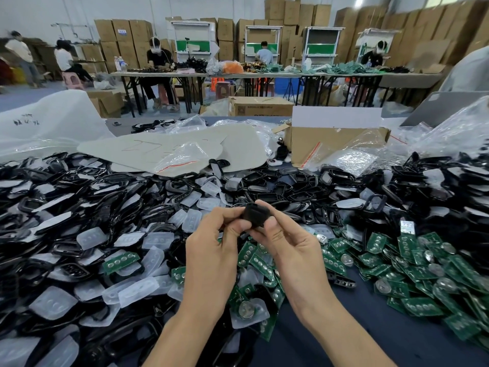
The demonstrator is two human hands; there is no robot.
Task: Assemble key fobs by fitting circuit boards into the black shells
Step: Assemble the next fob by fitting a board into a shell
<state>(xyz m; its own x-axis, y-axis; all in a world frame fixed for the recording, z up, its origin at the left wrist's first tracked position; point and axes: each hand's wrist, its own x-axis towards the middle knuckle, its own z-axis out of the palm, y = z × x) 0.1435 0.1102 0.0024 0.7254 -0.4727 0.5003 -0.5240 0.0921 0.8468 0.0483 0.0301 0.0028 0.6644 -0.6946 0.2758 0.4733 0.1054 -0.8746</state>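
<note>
Worktop (304,337) under dark cloth fills the near scene, buried in parts; a heap of black shells (66,181) runs across its whole width, thickest at the left; clear rubber pads (53,303) lie scattered through the near-left part of it; green circuit boards (412,282) spread over the near right, some bearing round silver cells. Above the middle, the left hand (211,250) and the right hand (293,247) meet on one black shell (256,214), lifted clear of the heap; each hand pinches it between thumb and curled fingertips, one from either side. Whether a board already sits inside it cannot be told; no separate pile of finished fobs shows. Judging by the loose shells and boards, nearly all the work is left.
</note>
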